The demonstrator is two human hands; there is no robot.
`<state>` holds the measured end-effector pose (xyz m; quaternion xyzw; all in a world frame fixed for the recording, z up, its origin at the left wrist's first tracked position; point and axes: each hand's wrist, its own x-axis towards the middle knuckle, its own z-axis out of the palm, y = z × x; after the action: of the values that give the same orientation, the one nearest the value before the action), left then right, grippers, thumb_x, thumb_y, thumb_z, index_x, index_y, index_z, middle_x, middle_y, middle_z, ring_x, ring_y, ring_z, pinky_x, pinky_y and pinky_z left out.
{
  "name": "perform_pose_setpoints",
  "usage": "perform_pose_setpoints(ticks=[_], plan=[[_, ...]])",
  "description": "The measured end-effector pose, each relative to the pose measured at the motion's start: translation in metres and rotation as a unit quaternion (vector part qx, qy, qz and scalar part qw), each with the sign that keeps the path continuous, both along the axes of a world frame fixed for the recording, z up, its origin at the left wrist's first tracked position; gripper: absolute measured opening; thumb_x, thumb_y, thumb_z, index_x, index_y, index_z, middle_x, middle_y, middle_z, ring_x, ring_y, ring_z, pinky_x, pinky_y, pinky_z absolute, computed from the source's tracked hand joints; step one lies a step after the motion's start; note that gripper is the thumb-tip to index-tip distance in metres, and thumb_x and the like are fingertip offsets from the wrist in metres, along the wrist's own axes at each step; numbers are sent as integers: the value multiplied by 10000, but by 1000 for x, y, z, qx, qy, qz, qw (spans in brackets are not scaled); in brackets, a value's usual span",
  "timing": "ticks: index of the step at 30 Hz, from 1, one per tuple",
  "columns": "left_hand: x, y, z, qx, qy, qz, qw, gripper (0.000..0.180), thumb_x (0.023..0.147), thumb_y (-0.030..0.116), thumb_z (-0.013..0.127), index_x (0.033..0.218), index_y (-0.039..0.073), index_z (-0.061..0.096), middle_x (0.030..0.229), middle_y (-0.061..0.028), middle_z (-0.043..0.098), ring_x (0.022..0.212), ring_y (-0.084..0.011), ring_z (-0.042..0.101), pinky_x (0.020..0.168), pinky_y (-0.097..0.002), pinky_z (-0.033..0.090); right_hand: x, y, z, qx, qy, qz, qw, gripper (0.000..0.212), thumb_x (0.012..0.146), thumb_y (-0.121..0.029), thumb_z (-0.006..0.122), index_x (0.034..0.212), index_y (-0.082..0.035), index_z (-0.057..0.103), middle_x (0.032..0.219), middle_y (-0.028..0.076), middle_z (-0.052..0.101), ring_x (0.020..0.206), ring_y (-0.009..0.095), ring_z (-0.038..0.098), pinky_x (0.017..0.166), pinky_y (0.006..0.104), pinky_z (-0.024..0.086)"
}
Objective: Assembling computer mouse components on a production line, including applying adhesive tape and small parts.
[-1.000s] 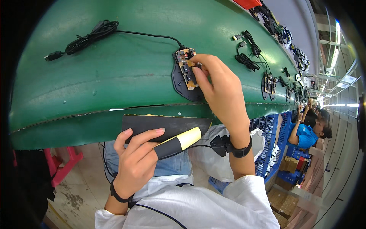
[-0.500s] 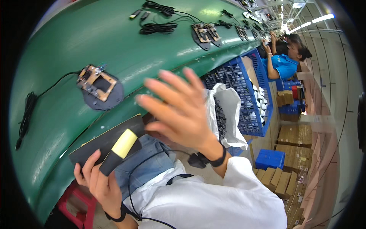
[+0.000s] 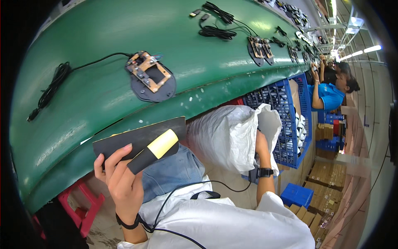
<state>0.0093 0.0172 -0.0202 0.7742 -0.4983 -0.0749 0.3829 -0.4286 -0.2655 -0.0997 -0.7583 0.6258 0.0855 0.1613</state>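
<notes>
In my left hand (image 3: 119,176) I grip a dark flat pad (image 3: 124,140) and a smaller black strip (image 3: 140,161) with a pale yellow block (image 3: 163,143) on its end. My right hand (image 3: 261,146) reaches into the mouth of a white woven sack (image 3: 224,135); its fingers are hidden inside. On the green work surface ahead lies an opened computer mouse (image 3: 153,79), its brown circuit board on a dark base. A black cable runs left from it to a tied coil (image 3: 54,85).
Farther along the green bench (image 3: 107,37) lie more mouse bases (image 3: 260,50) and coiled cables (image 3: 217,32). A blue crate (image 3: 292,124) of white and black shells stands beyond the sack. A red stool (image 3: 83,207) is at lower left; cartons (image 3: 327,174) stand right. A person in blue (image 3: 329,96) works farther along.
My right hand has moved from above my lap down and right into the sack. My left hand still holds the pad and strip. The view has shifted, so the bench items appear elsewhere.
</notes>
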Motion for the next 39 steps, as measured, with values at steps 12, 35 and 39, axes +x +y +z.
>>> perform_pose_setpoints(ticks=[12,35,39], plan=[[2,-1,1,-5,-15,5,1000,234,753,-10,771,977,58,757,1034,-83,746,1220,-266,654,1188,-498,265,12,-2,0,-52,-196,108,973,403,957,-142,684,1333,-5,633,1105,198,749,1008,311,723,924,343,539],[-13,-16,18,20,-92,-10,995,257,653,-22,781,624,13,528,677,-94,573,1330,-344,613,1193,-776,191,143,51,108,190,-773,-54,602,433,1070,-155,537,1492,-68,498,1043,154,673,811,191,644,746,326,545],[-12,-16,21,13,-63,-31,997,266,638,-24,795,626,2,531,713,-111,591,1349,-320,596,1202,-742,210,201,69,109,362,-788,-92,489,428,1077,-195,542,1493,-119,474,1071,173,651,826,206,637,738,332,544]])
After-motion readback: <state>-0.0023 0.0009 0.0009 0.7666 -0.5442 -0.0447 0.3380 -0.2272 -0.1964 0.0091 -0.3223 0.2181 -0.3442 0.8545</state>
